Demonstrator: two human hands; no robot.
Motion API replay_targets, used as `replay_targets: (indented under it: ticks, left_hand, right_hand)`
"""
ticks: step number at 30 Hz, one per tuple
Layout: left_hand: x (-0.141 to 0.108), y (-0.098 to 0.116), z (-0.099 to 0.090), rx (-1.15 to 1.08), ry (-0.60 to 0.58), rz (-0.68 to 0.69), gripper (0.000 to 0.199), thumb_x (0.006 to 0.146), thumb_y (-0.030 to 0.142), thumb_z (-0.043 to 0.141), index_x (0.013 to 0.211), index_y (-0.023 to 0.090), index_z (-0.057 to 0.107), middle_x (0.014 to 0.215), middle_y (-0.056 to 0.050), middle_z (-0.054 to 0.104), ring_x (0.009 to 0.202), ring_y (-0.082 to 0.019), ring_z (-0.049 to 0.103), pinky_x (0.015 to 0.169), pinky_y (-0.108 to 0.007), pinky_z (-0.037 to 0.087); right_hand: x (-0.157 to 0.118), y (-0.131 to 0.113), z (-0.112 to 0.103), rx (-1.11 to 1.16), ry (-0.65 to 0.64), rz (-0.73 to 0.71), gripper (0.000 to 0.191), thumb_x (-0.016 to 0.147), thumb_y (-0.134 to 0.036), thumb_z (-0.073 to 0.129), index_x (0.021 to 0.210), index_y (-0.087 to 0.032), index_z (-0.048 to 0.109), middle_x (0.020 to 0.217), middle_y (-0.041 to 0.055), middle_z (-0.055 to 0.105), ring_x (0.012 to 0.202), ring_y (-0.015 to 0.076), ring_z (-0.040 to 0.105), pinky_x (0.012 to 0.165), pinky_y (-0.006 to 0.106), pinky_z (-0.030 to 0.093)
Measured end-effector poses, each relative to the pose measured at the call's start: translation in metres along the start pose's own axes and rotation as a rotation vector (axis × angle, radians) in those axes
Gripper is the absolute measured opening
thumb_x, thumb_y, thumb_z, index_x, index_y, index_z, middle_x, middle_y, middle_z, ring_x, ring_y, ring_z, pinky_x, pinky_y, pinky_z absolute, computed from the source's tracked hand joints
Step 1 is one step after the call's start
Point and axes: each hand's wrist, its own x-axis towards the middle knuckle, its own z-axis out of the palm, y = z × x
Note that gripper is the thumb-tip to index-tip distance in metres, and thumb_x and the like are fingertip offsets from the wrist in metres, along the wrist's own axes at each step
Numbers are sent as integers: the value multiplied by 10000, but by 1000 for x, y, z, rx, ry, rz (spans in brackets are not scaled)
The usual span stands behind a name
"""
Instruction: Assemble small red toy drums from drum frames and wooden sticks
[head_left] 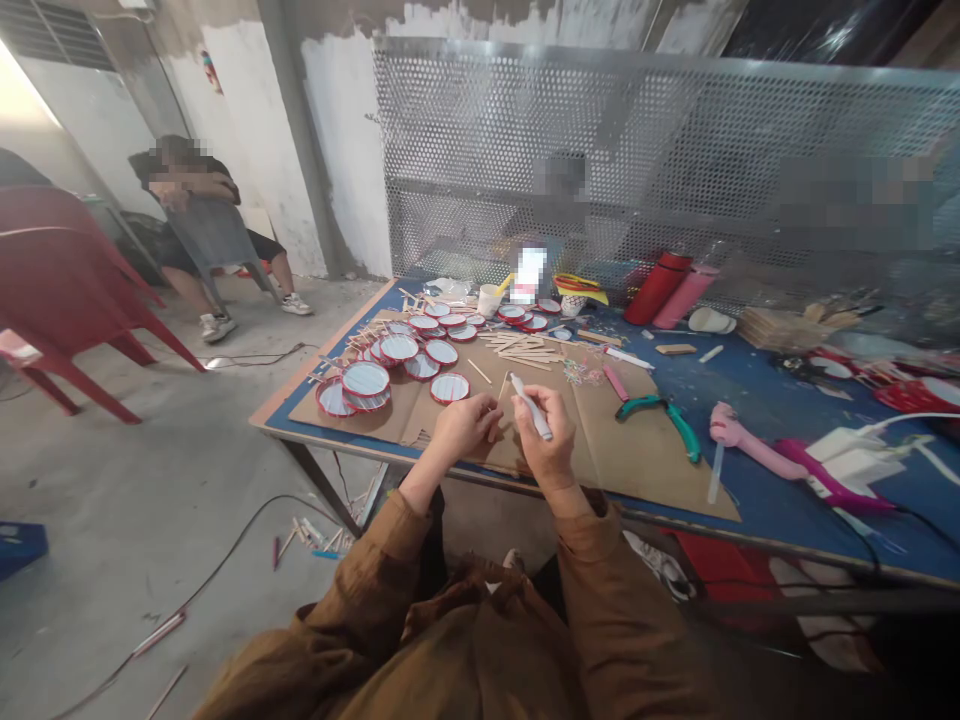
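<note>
My right hand [549, 438] is shut on a white glue tube [532, 405], which points up and away from me. My left hand [465, 425] pinches a thin wooden stick [502, 392] that rises from its fingertips toward the tube. Both hands are over a flattened cardboard sheet [450, 410]. Several round discs with red rims and pale striped faces [366, 380] lie on the cardboard to the left. A loose pile of wooden craft sticks [521, 350] lies ahead of my hands. Green-handled pliers [660, 420] rest to the right.
A pink hot glue gun [739, 430] and a magenta one [825, 475] lie on the blue table [787, 385] at right, with a white power adapter [847, 460]. A perforated metal screen [600, 150] stands behind. A seated person [187, 200] and a red plastic chair [67, 290] are at left.
</note>
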Motion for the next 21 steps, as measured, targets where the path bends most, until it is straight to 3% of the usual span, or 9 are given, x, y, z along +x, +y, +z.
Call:
replay_targets:
  ticks: [8, 13, 18, 21]
  left_hand:
    - [0, 0, 0, -6, -5, -8, 200, 875, 334, 479, 901, 198, 624, 812, -28, 673, 721, -147, 576, 587, -223, 323]
    - [0, 0, 0, -6, -2, -6, 203, 877, 335, 477, 871, 199, 628, 804, -30, 670, 728, -151, 583, 598, -224, 343]
    - [0, 0, 0, 0, 1, 3, 191, 874, 322, 484, 902, 199, 628, 825, -30, 679, 736, -147, 587, 597, -221, 343]
    - [-1, 0, -1, -4, -2, 1, 200, 878, 322, 477, 890, 195, 631, 810, -31, 676, 720, -148, 581, 598, -224, 340]
  right_hand:
    - [0, 2, 2, 33, 41, 91, 179, 867, -348, 544, 956, -194, 568, 826, 52, 681, 729, 167, 660, 694, 301, 535]
    - [0, 2, 2, 23, -16, 48, 183, 852, -345, 567, 964, -200, 572, 845, 58, 690, 763, 177, 665, 703, 304, 536]
    - [1, 2, 2, 28, 49, 76, 186, 864, -356, 547, 956, -195, 571, 831, 55, 686, 723, 167, 662, 680, 294, 535]
    - [0, 2, 2, 32, 4, 45, 182, 857, -344, 565, 964, -198, 574, 848, 55, 686, 747, 167, 662, 696, 293, 534]
